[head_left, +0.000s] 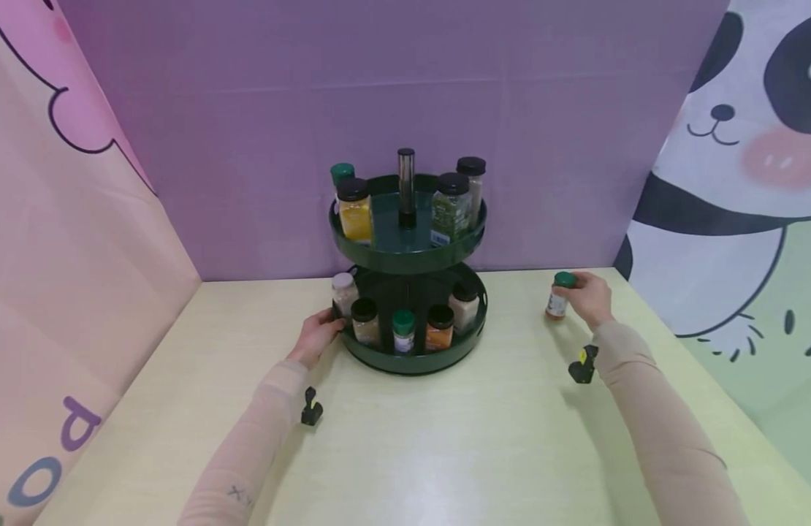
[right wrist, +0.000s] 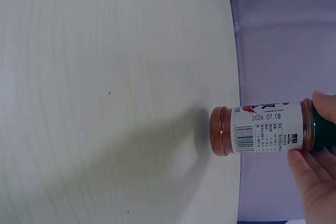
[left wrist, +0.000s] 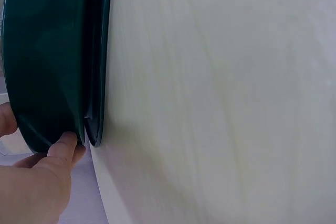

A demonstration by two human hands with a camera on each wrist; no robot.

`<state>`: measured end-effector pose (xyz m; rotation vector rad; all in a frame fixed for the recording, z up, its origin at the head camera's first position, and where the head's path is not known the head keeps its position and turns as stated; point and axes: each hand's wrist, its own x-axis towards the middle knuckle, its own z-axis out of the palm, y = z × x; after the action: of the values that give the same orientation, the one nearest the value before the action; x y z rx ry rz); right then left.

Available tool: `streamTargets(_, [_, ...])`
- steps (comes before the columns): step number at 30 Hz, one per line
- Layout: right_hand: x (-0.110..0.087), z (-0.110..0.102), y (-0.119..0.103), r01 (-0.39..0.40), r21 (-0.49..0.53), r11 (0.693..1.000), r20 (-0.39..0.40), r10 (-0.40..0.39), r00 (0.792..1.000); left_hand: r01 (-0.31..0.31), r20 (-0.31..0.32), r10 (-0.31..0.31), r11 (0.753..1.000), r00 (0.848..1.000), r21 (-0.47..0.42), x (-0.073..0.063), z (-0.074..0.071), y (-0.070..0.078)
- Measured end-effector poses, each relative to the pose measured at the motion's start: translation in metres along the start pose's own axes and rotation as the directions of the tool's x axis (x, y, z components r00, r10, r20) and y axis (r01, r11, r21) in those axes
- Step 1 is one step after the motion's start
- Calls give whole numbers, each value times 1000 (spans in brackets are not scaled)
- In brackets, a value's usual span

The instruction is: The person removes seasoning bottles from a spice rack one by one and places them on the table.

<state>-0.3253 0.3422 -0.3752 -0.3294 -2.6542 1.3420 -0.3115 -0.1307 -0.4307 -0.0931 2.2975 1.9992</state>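
A dark green two-tier spice rack (head_left: 405,259) stands near the back of the table. At the left side of its lower tray (head_left: 412,363), my left hand (head_left: 317,334) grips the rim. In the left wrist view, fingers (left wrist: 63,148) lie against the tray's outer wall, and another digit reaches over the edge. Off to the right of the rack, my right hand (head_left: 589,296) pinches a spice jar (head_left: 557,303) near its green cap. Reddish powder and a white printed label show on the jar (right wrist: 268,128) in the right wrist view. The jar is upright, its base close over the table.
Several jars stand on the lower tray, among them a green-capped one (head_left: 403,332) and an orange one (head_left: 440,329). The upper tray (head_left: 405,261) bears a yellow jar (head_left: 356,215) and a green herb jar (head_left: 451,212). A purple cloth (head_left: 261,146) hangs behind the table (head_left: 438,453).
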Motion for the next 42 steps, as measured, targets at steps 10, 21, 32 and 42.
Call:
streamTargets(10, [-2, -1, 4, -25, -7, 1000, -13, 25, 1000, 17, 1, -17, 1000, 1000, 19, -1, 1, 3])
streamTargets(21, [-3, -2, 6, -22, 4, 1000, -21, 22, 1000, 24, -1, -24, 1000, 1000, 13, 0, 1, 5])
streamTargets(32, [-2, -3, 10, -27, 5, 1000, -17, 27, 999, 26, 2, -26, 1000, 1000, 7, 0, 1, 4])
streamTargets(42, [-3, -2, 15, -14, 11, 1000, -11, 14, 1000, 26, 1, -26, 1000, 1000, 11, 1, 1, 3])
